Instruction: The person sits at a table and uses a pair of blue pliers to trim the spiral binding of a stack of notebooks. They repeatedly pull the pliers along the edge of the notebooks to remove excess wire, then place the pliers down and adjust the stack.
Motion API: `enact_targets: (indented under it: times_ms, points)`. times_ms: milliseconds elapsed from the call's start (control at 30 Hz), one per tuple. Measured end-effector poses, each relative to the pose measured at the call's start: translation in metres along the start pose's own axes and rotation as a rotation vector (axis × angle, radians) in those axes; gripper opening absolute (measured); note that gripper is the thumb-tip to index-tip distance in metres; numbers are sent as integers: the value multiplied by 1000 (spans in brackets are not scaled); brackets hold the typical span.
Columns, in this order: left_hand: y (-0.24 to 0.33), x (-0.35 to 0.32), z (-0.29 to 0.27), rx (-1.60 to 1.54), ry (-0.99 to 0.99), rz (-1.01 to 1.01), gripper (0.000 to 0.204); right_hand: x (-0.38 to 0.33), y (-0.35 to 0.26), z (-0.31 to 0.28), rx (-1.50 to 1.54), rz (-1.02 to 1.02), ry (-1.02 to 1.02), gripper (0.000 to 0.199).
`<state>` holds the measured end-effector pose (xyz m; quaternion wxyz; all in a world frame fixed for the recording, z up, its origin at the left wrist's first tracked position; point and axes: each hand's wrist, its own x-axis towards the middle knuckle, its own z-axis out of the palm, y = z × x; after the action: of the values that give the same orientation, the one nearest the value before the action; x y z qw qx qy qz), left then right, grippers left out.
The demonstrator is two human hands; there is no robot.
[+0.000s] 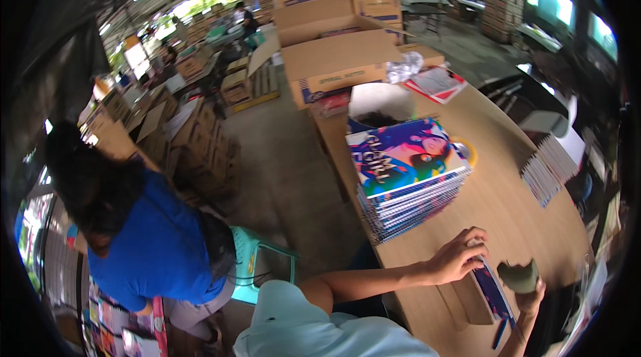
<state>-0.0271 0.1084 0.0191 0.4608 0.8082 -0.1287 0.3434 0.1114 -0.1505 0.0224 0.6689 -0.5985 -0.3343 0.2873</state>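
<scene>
My left hand (461, 257) is closed, its fingers curled at the far end of a dark blue notebook (491, 290). The notebook is tipped up on the table, with a brown board face beside it. My right hand (531, 300), partly in view at the lower right, is closed on an olive-green piece (519, 277) with a curved top edge. What kind of thing that piece is, I cannot tell. Below the notebook lies a thin blue stick-like thing (499, 334). Beyond my left hand stands a stack of spiral notebooks (407, 177) with colourful covers.
The wooden table (494, 157) also bears a white container (380, 100), a roll of tape (467, 152), a red-edged paper (437, 83) and fanned notebooks (551, 167). An open carton (340, 67) stands at its far end. A person in blue (157, 237) sits left by a turquoise stool (264, 260).
</scene>
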Motion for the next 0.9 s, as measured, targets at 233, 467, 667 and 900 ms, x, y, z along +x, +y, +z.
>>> enact_targets:
  times_ms: [233,467,667,900]
  points:
    - [-5,-4,-5,-80,8,-87,29,20,-7,2,-237,58,-154,68]
    - [-13,-4,-8,-173,17,-103,28,42,5,-2,-458,162,-178,71]
    - [-13,-1,-15,-63,58,-108,27,41,33,-12,-157,152,-42,67]
    - [-14,1,-20,-94,52,-163,28,55,-9,31,-393,139,-257,76]
